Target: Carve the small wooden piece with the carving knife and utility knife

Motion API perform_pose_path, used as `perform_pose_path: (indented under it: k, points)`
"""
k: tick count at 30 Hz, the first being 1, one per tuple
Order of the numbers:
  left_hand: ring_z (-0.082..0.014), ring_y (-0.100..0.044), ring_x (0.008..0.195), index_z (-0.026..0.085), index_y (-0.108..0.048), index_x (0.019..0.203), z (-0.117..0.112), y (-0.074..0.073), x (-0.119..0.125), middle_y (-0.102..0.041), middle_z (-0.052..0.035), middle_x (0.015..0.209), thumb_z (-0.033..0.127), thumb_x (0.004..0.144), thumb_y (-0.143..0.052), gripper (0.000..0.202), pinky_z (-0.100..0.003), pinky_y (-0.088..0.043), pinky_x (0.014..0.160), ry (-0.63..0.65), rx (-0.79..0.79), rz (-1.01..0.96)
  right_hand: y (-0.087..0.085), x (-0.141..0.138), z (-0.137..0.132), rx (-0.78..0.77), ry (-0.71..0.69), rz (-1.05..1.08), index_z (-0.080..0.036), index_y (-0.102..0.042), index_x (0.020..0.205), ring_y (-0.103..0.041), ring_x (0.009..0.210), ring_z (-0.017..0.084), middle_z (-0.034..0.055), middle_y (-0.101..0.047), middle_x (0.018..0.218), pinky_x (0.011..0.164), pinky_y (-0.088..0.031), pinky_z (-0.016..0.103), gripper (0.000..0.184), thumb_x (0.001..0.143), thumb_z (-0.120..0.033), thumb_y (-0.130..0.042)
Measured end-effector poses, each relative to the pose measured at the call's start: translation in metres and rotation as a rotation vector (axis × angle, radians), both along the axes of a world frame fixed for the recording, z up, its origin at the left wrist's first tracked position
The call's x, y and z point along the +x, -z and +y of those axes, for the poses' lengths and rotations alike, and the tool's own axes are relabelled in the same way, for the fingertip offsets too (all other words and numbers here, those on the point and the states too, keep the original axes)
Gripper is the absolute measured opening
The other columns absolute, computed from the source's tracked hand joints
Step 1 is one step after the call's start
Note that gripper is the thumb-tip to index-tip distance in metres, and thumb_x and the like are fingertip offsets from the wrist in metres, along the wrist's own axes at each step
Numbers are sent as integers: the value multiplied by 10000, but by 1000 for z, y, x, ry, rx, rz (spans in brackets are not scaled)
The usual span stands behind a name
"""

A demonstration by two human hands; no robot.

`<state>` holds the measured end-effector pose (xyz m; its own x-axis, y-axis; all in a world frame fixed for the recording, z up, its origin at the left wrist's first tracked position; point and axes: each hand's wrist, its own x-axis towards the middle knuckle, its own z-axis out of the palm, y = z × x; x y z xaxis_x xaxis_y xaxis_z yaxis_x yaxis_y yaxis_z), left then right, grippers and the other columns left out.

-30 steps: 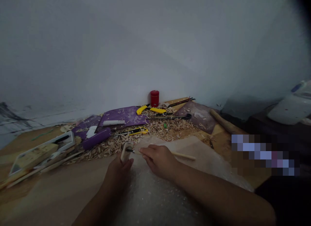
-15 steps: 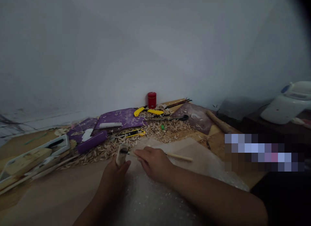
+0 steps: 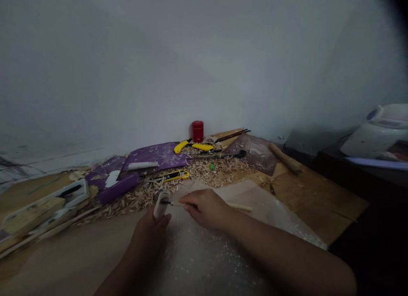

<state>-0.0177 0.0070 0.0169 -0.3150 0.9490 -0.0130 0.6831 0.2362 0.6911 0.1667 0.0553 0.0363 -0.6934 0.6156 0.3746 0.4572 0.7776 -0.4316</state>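
many wood shavings [image 3: 137,202] just beyond the left hand [image 3: 146,241]

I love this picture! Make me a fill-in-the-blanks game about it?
The left hand holds a pale carved piece, and the thin tool in the right hand touches it with a ____ tip. The small can by the wall is ____. The utility knife behind the wood shavings has a ____ handle. The sheet left of the shavings is ____.

Answers: black; red; yellow; purple.
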Motion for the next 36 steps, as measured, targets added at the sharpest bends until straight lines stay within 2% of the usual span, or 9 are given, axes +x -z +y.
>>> perform_pose_path:
  k: [4,12,18,21,24,28,32,36]
  points:
    - [-200,-543,612,168,-525,752,2,0,0,-587,-29,643,344,711,-470,189,-270,-373,556,6,-44,6,3,-10,-12,14,71,1,-194,-599,1008,-592,776,153,42,-657,852,693,-412,227,250,825,-169,-430]
    - [-163,-487,539,192,-478,667,0,-4,3,-513,13,560,342,694,-485,153,-248,-339,512,-38,1,-2,11,-13,-22,63,125,17,-177,-529,1128,-558,728,155,59,-607,835,662,-412,243,305,853,-185,-396]
    - [-131,-430,490,195,-446,637,-4,-2,7,-438,48,501,358,687,-513,183,-232,-330,483,-59,64,-155,14,-15,-22,76,102,48,-165,-481,1206,-554,779,171,84,-599,898,696,-426,269,365,853,-177,-388]
    - [-115,-400,461,199,-423,637,-6,1,7,-406,64,477,356,685,-527,194,-225,-329,467,-36,55,-295,10,-12,-18,50,80,64,-171,-518,1176,-571,803,165,77,-623,905,726,-434,265,340,860,-194,-397]
    - [-111,-439,501,184,-460,678,-8,2,6,-466,51,544,325,672,-551,169,-221,-361,502,15,52,-425,1,-5,-12,13,40,67,-193,-567,1123,-590,853,145,56,-653,959,768,-434,249,304,857,-193,-419]
    - [-116,-475,581,168,-509,775,-8,-1,5,-531,28,652,283,671,-551,161,-219,-388,569,92,22,-501,-10,7,-3,-32,-5,37,-209,-611,1063,-604,887,138,30,-663,1009,776,-436,239,277,841,-184,-448]
    - [-112,-445,592,169,-484,745,-8,-2,6,-494,32,644,266,668,-545,138,-221,-379,588,148,4,-484,-15,12,-1,-56,-25,-2,-217,-629,1036,-609,877,149,25,-673,980,768,-429,245,270,822,-173,-469]
    - [-107,-413,536,179,-448,676,-8,-1,8,-435,48,581,266,656,-543,130,-223,-351,538,85,-8,-378,-16,9,-5,-63,-8,-19,-220,-631,1018,-603,864,157,28,-671,966,755,-415,254,263,821,-161,-467]
